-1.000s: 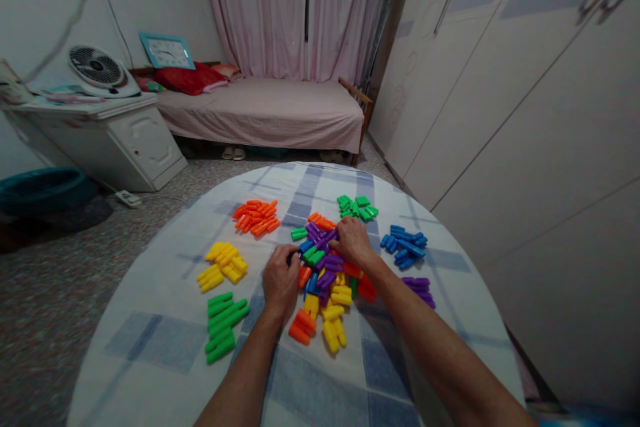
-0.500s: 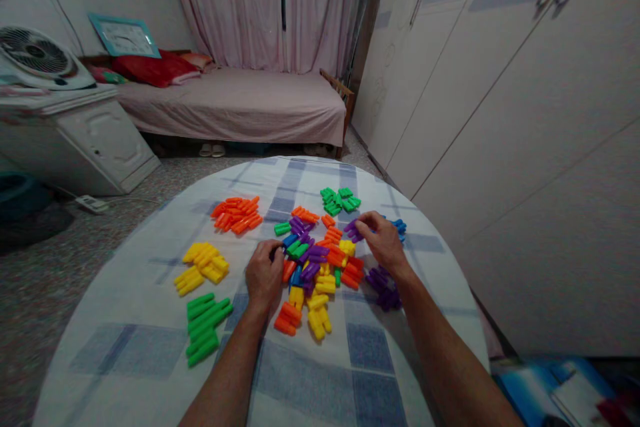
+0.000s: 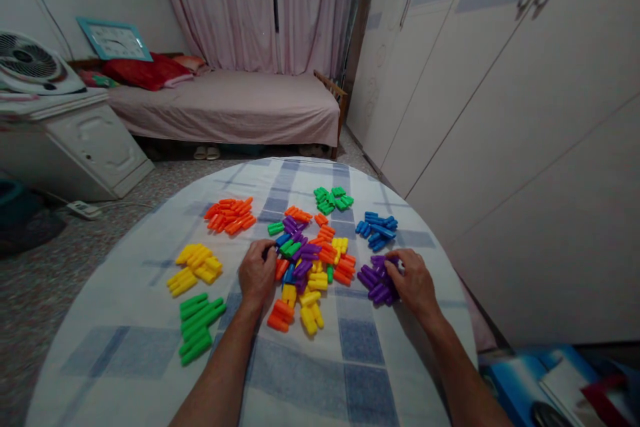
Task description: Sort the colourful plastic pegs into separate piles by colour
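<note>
My right hand (image 3: 413, 280) is at the right of the table, its fingers closed over a pile of purple plastic pieces (image 3: 376, 281), pinching a purple piece at the pile's edge. My left hand (image 3: 256, 273) rests on its side against the mixed pile (image 3: 302, 251) in the middle, fingers curled in beside a blue piece (image 3: 283, 240); whatever they grip is hidden. The mixed pile holds purple, yellow, orange, green and blue finger-shaped pieces.
Sorted piles stand around the middle: orange (image 3: 230, 215), yellow (image 3: 195, 268), large green (image 3: 199, 327), smaller green (image 3: 333, 200) and blue (image 3: 377, 230). A checked cloth (image 3: 300, 380) covers the round table. Beyond are a bed (image 3: 225, 103) and a wardrobe (image 3: 500, 147).
My right hand has moved a purple piece from above the mixed pile's right side, back and right, down to the purple pile. The blue pile is now uncovered. My left hand stays put.
</note>
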Demonstrator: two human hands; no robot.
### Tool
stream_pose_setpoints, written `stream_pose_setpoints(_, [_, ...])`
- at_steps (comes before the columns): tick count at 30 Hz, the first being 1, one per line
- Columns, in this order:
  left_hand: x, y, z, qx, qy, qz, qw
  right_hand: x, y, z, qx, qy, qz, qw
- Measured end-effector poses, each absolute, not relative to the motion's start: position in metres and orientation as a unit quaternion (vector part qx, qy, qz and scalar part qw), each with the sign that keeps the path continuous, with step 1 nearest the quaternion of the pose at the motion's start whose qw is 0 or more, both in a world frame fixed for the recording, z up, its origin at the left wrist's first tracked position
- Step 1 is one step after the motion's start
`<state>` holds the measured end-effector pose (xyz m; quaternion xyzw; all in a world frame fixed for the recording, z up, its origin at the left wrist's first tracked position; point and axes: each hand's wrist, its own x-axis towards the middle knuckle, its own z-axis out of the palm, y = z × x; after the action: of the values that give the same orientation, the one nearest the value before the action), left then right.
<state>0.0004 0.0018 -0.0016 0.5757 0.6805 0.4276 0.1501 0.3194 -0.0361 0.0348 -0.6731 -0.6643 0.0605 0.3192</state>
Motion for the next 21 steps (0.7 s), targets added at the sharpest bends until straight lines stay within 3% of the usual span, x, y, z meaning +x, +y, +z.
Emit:
stream_pose_setpoints(4, [0.001,0.002,-0.002,0.576,0.680,0.430,0.147,0.303,-0.039,0.041,-0.624,-0.721,0.028,0.301])
stream_pose_setpoints(11, [0.002,0.002,-0.002,0.572,0.680,0.436,0.144,0.275,-0.053,0.028,-0.591,-0.787,-0.006,0.175])
stream_pose_setpoints(21, [0.002,0.002,-0.003,0.572,0.681,0.435,0.143,0.292,-0.047,0.021,-0.641,-0.742,-0.049,0.191])
